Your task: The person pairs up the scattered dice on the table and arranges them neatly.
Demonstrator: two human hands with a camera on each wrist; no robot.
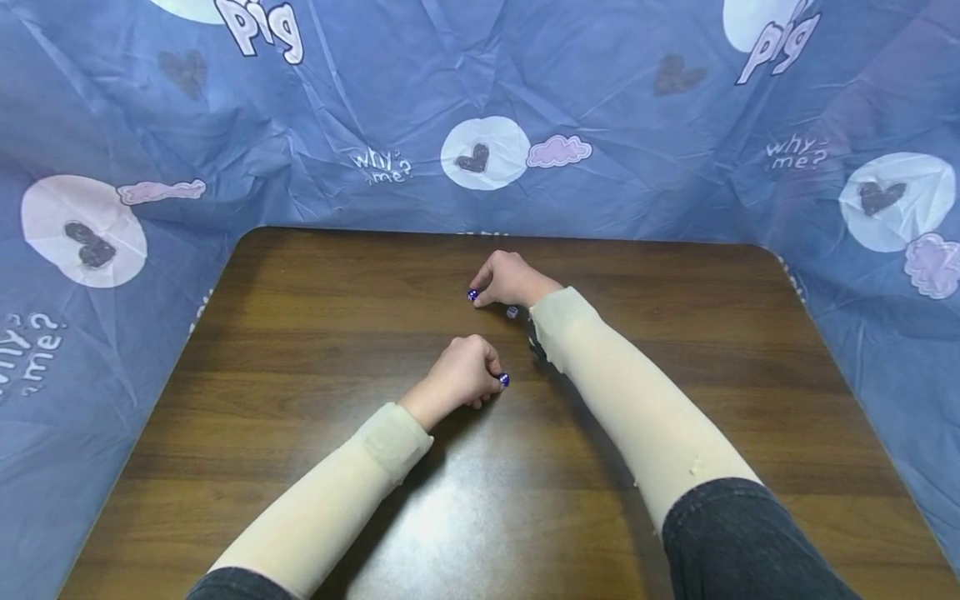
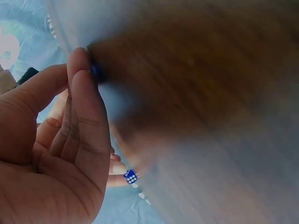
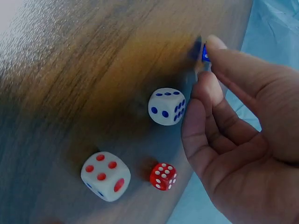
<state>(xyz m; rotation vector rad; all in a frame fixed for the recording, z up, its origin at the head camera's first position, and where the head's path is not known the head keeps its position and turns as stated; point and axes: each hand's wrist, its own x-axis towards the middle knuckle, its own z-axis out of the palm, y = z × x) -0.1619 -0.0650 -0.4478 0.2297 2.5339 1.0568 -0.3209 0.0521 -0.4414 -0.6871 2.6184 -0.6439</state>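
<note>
My left hand (image 1: 465, 371) pinches a small blue die (image 1: 504, 380) between thumb and fingertips, over the middle of the table. In the left wrist view that blue die (image 2: 97, 72) is mostly hidden by the fingers. Farther back, my right hand (image 1: 510, 279) pinches another blue die (image 1: 472, 295) with white pips; the left wrist view shows its face (image 2: 131, 177) clearly. Beside the right hand's curled fingers lies a white die (image 3: 167, 107) with blue pips. A bigger white die (image 3: 105, 176) with red pips and a red die (image 3: 163, 176) lie near it.
A brown wooden table (image 1: 300, 333) with rounded far corners spreads beneath both hands. Behind and beside it hangs a blue printed cloth (image 1: 390, 100). The right cuff and forearm hide part of the tabletop in the head view.
</note>
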